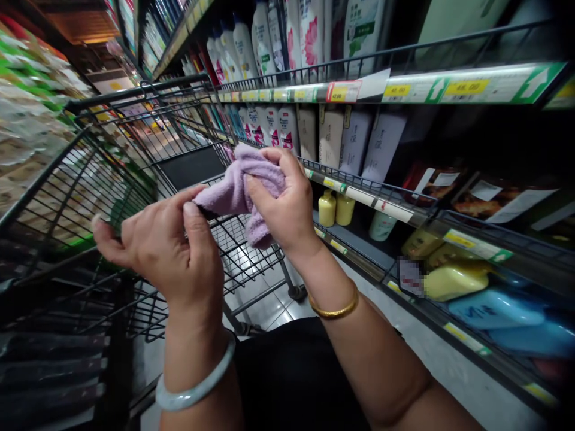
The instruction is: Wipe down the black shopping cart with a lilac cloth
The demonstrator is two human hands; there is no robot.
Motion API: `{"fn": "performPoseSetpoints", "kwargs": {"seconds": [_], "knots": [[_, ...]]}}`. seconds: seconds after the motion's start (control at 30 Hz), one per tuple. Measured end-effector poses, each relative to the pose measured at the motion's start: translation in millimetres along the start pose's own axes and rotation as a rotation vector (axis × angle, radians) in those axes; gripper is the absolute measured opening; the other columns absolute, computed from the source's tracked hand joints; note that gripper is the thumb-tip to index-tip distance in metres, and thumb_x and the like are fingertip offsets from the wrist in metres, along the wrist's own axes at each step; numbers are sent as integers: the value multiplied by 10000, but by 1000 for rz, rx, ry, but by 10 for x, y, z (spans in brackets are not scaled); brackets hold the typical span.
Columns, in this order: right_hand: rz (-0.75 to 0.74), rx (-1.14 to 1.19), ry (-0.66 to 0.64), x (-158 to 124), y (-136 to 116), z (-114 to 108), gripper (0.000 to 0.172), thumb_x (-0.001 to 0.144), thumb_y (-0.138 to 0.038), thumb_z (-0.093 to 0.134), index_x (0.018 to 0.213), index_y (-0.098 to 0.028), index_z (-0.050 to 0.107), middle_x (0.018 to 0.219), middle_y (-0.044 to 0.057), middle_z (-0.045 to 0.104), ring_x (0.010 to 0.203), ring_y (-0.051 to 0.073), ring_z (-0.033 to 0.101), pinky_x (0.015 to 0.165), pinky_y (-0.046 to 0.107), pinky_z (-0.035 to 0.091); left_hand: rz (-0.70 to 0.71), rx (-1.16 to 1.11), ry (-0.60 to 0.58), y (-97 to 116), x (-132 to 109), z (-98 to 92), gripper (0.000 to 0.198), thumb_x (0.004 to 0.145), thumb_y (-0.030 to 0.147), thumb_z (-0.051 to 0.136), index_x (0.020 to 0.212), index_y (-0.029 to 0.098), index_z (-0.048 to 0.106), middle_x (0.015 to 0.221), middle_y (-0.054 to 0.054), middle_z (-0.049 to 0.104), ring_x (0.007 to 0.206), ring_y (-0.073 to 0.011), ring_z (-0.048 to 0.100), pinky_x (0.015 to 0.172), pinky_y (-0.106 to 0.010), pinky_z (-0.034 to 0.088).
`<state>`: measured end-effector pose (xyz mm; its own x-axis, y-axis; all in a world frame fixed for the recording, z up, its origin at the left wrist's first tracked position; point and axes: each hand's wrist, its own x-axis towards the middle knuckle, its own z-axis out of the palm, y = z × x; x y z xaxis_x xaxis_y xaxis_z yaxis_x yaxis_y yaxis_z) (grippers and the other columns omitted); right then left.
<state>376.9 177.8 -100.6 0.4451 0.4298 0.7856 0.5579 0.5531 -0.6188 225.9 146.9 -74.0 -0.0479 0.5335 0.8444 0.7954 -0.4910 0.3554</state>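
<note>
A crumpled lilac cloth [229, 190] with a fuzzy surface hangs between my two hands, above the wire shopping cart [245, 263]. My right hand [287, 200] is closed round the bunched middle of the cloth, thumb on top. With thumb and index finger, my left hand [173, 239] pinches the cloth's left end, where a small dark part shows. The other fingers of that hand are partly bent, the little finger sticking out. A short end of cloth droops below my right hand. My grip hides part of the folds.
Shelves on the right hold shampoo bottles [309, 36], grey pump-less bottles [354, 140] and yellow bottles [335, 208]. Price strips [431, 87] line the wire-railed shelf edges. Packaged goods [36, 149] are stacked at left beyond the cart. Tiled floor [269, 311] shows beneath the cart.
</note>
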Motion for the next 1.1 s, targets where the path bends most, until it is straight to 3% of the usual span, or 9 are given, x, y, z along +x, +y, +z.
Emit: {"fn": "performPoseSetpoints", "kwargs": {"seconds": [0.1,0.23,0.33,0.5,0.67,0.8,0.97,1.03,1.1], "knots": [[66,113,-44,-8,44,37,267,958,-257,722,1204,-287,622,1213,19,759,1131,172,723,1010,341,627,-26,18,4,-20,34,4,375,1029,468,499,1090,294,826,1056,-29,795,1201,-256,675,1352,-551,114],[284,216,-100,-84,219,118,176,944,-274,710,1108,-248,649,1137,29,783,1045,176,739,963,321,622,-56,28,-7,-68,60,-32,396,1021,468,492,1125,296,833,1086,-34,805,1205,-258,680,1338,-532,154],[375,253,-112,-130,157,154,168,932,-282,707,1090,-244,664,1110,27,788,1027,185,739,944,313,619,-71,31,-2,-124,74,-69,415,1027,488,480,1130,305,838,1085,-24,811,1198,-263,685,1342,-543,145],[295,325,-150,-118,-67,150,246,944,-394,732,1147,-278,656,1153,-3,785,1007,164,750,921,278,625,-102,22,80,-87,117,-107,427,1020,487,459,1114,311,837,1065,-8,825,1132,-264,717,1357,-554,123],[357,94,-300,-213,135,180,177,915,-313,732,1088,-282,712,1117,5,780,1056,191,732,977,314,598,-40,15,-25,58,140,-73,441,1043,496,464,1246,280,791,1260,-40,797,1298,-292,667,1370,-569,57],[386,58,-303,-274,84,206,151,917,-308,734,1058,-260,713,1081,14,776,1042,193,728,974,326,598,-22,65,-109,12,137,-30,440,1027,490,509,1311,268,761,1292,-52,777,1336,-289,631,1358,-528,156],[106,197,-245,-209,-350,173,188,967,-361,719,1136,-295,672,1191,-7,778,1126,157,723,1025,281,598,-18,117,-113,-97,144,-42,469,1033,512,461,1184,227,803,1226,-100,785,1284,-312,653,1289,-539,269],[62,149,-266,-237,-328,190,202,943,-344,746,1129,-303,677,1211,-8,779,1164,164,715,1056,286,585,0,122,-105,-125,140,-57,462,1038,517,461,1164,228,799,1209,-92,787,1257,-300,657,1258,-522,305],[119,98,-298,-326,-147,247,208,939,-353,738,1129,-292,683,1186,7,786,1132,183,724,1024,307,592,23,120,-98,-148,129,-67,437,1046,517,478,1179,247,794,1196,-69,787,1237,-282,657,1238,-506,323]]}}
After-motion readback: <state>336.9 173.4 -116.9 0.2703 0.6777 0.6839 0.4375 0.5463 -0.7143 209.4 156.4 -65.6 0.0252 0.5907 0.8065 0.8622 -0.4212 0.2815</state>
